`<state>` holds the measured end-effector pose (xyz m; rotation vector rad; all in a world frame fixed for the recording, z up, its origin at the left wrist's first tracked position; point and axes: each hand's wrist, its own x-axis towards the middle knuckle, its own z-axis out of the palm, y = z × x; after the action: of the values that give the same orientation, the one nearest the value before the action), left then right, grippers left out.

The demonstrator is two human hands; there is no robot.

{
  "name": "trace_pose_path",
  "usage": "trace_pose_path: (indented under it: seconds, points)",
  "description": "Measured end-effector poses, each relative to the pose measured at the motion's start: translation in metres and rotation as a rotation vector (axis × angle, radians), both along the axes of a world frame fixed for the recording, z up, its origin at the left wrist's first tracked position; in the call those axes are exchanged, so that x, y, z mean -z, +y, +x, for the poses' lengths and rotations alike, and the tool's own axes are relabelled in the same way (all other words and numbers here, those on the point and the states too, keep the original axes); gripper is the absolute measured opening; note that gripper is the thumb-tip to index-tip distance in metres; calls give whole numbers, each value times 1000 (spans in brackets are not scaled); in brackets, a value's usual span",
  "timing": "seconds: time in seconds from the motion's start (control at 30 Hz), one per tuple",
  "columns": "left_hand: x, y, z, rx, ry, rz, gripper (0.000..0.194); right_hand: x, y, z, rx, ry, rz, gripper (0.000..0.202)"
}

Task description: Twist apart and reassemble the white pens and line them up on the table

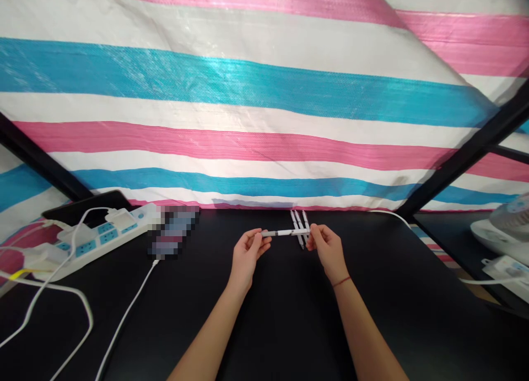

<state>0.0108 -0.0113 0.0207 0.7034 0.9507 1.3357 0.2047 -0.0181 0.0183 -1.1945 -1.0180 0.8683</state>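
Note:
A white pen (283,233) with a grey grip is held level above the black table (281,315), stretched between both hands. My left hand (248,253) pinches its grey end between thumb and fingers. At the other end, my right hand (326,248) closes thumb and fingertips on the pen, near its clip. A thin red cord circles the right wrist. Just behind the held pen, several white pens (295,220) lie side by side on the table, partly hidden by it and by the right hand.
On the left are a white power strip (142,218) with plugs and cables, a dark flat device (88,205) and a blurred-out phone (176,229) on a white cable (128,315). A striped sheet (264,111) hangs behind the table. Black frame bars (450,161) slant at the right.

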Motion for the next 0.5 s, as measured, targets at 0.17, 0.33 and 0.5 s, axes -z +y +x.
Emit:
trace_pose_path:
  seconds: [0.17,0.33,0.5]
  points:
    - [1,1,-1,-20,-1,15,30,-2,0,-1,-16,97,-24,27]
    - [2,2,-1,-26,-4,12,28,-4,-1,0,-62,132,-22,31]
    - [2,1,-1,-12,2,26,28,-1,-1,1,-95,97,-29,27]
